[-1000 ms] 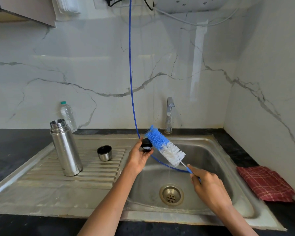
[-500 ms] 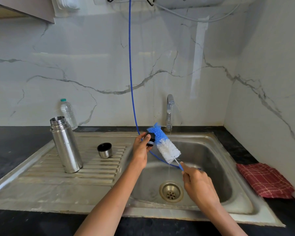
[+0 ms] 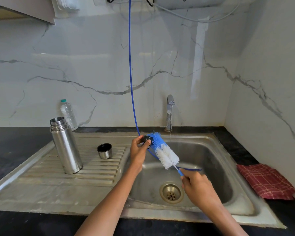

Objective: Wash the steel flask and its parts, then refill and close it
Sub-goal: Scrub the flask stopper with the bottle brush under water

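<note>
Over the sink [image 3: 211, 150], our left hand [image 3: 139, 150] pinched the stopper [image 3: 146, 139] against the brush [image 3: 162, 150], which our right hand [image 3: 197, 186] gripped by its handle. Since a second earlier the brush had slid closer, so scrubbing continued. The flask [image 3: 66, 145] and cup [image 3: 104, 150] stood unmoved on the drainboard [image 3: 41, 176].

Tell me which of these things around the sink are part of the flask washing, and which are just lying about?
Part of the job:
- steel flask, open, upright on the drainboard
- steel cup lid beside it
- black stopper, held in the left hand
- bottle brush, held by the right hand
- tap, running

Lying about:
- plastic water bottle
- red checked cloth
- blue hose
</note>
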Tool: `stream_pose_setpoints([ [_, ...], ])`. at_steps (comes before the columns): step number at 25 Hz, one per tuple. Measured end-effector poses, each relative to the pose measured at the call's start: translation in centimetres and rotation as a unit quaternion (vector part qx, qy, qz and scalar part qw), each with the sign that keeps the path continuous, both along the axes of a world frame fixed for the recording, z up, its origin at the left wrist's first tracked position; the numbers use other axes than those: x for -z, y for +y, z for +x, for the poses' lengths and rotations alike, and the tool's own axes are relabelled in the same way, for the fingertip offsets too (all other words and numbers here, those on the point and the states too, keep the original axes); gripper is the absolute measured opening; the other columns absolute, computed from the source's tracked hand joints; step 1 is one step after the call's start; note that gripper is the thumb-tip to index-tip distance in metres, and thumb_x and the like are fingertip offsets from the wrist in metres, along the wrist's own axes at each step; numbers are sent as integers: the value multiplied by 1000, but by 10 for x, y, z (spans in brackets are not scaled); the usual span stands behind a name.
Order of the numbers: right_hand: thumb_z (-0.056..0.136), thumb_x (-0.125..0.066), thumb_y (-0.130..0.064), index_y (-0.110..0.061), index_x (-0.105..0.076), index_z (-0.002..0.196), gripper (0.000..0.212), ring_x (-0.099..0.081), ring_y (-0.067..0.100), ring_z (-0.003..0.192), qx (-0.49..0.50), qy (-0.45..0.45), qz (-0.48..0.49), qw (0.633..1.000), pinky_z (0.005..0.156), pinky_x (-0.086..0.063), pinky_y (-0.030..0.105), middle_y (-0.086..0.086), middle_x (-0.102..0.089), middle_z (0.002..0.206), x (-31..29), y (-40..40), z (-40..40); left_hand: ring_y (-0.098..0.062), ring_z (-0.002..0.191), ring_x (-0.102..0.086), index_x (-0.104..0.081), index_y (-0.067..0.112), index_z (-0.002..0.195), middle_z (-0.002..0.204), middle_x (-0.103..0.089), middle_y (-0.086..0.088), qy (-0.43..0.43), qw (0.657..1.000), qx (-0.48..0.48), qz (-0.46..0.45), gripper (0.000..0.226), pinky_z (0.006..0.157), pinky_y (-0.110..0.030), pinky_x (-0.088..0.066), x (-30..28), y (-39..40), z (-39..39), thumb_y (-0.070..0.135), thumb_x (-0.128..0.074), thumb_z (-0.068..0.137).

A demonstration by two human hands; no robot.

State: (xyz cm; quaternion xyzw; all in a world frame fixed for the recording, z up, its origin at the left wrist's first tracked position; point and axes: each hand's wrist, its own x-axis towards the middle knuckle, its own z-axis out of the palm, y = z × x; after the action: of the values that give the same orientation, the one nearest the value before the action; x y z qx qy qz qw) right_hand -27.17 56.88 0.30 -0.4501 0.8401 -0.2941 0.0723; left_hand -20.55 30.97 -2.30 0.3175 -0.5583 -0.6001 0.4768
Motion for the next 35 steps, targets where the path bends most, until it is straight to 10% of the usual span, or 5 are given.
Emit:
stream_pose_setpoints([
  [7, 98, -60, -24, -32, -69, 96, 12, -51, -2, 45, -1, -170, -21, 985, 56, -41, 24, -5, -66, 63, -3, -11, -23, -7, 105, -64, -61, 19, 122, 118, -66, 0, -82, 994, 68, -38, 39, 85, -17, -53, -2, 16, -1, 12, -79, 88],
  [21, 103, -57, -25, -11, -66, 104, 17, -43, 12, 43, -18, -291, -54, 955, 42, -36, 26, 1, -59, 58, -7, -7, -32, 2, 99, -65, -61, 18, 124, 121, -66, 2, -93, 989, 92, -63, 35, 83, -13, -51, -9, 21, -7, 11, -75, 92],
  [27, 105, -53, -36, -10, -72, 96, 33, -35, 9, 49, -37, -283, -59, 957, 50, -30, 24, -8, -43, 52, -3, 4, -20, -14, 123, -58, -55, 24, 141, 135, -62, 1, -130, 983, 73, -107, 54, 106, -34, -49, -5, 2, -2, 19, -75, 92],
  [35, 99, -62, -37, -24, -73, 92, 19, -46, -1, 45, -31, -194, -48, 979, 57, -35, 20, -17, -53, 48, -1, -6, -17, -9, 112, -63, -60, 24, 134, 129, -65, 2, -157, 976, 51, -141, 47, 97, -27, -53, -2, 2, 8, 18, -75, 91],
])
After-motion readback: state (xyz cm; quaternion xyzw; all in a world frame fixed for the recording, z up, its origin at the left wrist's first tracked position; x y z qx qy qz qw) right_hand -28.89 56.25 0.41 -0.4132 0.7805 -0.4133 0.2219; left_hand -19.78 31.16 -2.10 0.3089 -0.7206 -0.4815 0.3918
